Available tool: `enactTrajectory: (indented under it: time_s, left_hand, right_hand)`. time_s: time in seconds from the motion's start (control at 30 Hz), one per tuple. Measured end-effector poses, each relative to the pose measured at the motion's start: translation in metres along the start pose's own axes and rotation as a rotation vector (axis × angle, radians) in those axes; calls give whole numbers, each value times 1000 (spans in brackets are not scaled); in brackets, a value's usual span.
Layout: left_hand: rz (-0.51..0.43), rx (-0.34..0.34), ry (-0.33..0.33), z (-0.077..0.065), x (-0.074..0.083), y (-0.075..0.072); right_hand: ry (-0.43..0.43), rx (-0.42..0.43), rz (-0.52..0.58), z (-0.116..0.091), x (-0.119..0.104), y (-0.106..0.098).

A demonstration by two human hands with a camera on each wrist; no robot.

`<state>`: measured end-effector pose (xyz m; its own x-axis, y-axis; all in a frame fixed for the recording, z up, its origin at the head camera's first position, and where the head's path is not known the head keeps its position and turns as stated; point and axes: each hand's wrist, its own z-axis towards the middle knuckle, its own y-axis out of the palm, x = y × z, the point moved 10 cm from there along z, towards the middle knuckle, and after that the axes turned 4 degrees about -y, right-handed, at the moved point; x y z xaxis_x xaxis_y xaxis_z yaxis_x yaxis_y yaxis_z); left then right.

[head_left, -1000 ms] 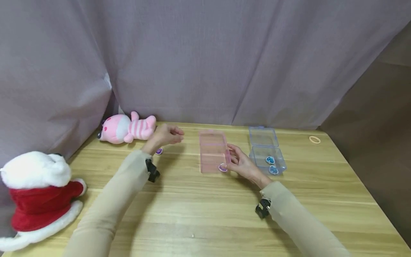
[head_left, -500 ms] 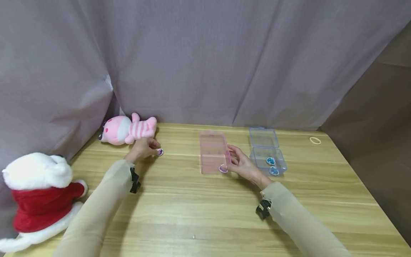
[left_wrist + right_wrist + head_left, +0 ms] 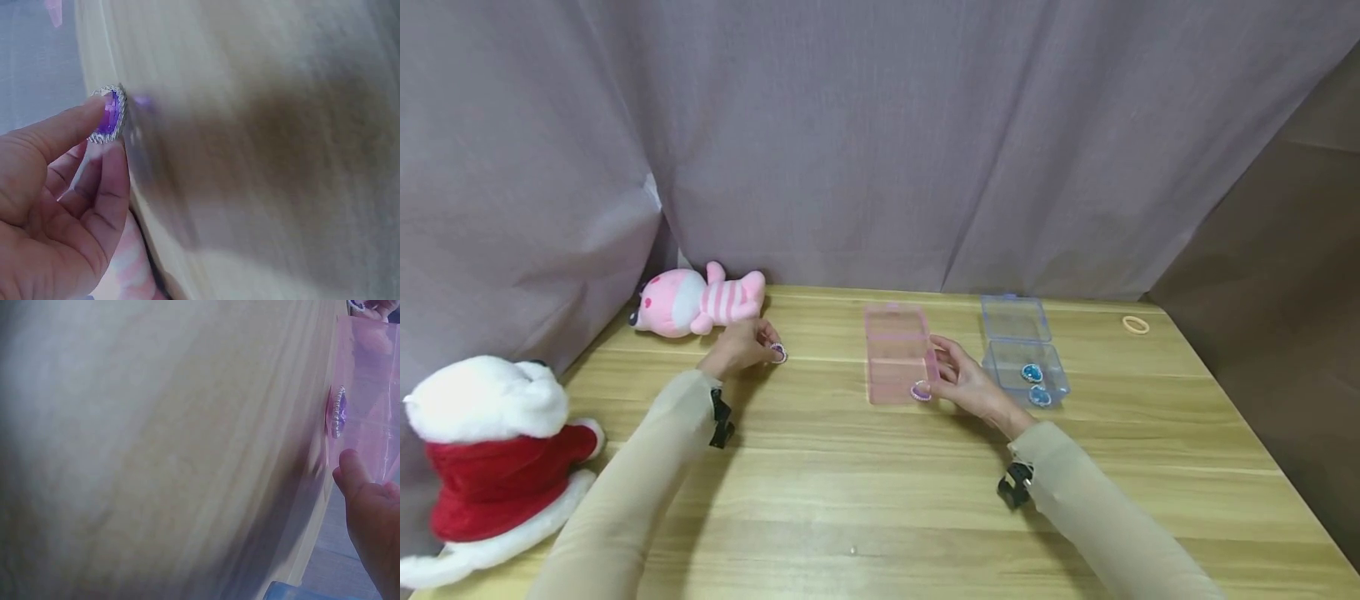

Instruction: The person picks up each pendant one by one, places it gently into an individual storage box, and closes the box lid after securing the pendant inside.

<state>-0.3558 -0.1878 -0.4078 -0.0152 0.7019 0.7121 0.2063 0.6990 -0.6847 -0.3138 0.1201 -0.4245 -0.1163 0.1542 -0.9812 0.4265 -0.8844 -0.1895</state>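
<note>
My left hand (image 3: 741, 346) pinches a purple gem (image 3: 111, 115) with a silver beaded rim between thumb and fingertips, close over the table in front of the pink plush toy (image 3: 700, 302). In the left wrist view the gem stands on edge. My right hand (image 3: 967, 387) holds the right side of a pink transparent box (image 3: 887, 379), whose lid is folded back away from me. A second purple gem (image 3: 339, 412) lies in the box's near right corner, beside my right thumb (image 3: 354, 469). Part of the right fingers is hidden behind the box wall.
Right of my right hand stands a blue transparent box (image 3: 1000, 367), lid raised, holding two blue gems (image 3: 1032, 372). A beige ring (image 3: 1136, 325) lies at the far right. A white plush toy in red (image 3: 497, 467) sits at the left. A grey curtain (image 3: 850, 150) backs the table.
My left hand has come back left and down from near the pink box and taken hold of the purple gem, which has shifted slightly right. The right hand stays at the pink box.
</note>
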Motion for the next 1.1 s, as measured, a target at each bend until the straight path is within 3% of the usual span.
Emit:
enactTrajectory:
  time_s: [0.27, 0.5, 0.7, 0.87, 1.1]
  left_hand:
    - [-292, -51, -57, 2, 14, 13]
    - [-572, -109, -19, 9, 50, 39]
    - [-767, -155, -58, 14, 82, 68]
    - [-800, -163, -88, 16, 105, 89]
    - [-696, -151, -95, 16, 123, 110]
  right_hand:
    - [8, -5, -13, 1, 1, -1]
    - [8, 1, 13, 0, 1, 0]
    - [-1, 0, 9, 0, 0, 0]
    - [-2, 1, 15, 0, 0, 0]
    - [-5, -11, 33, 0, 0, 2]
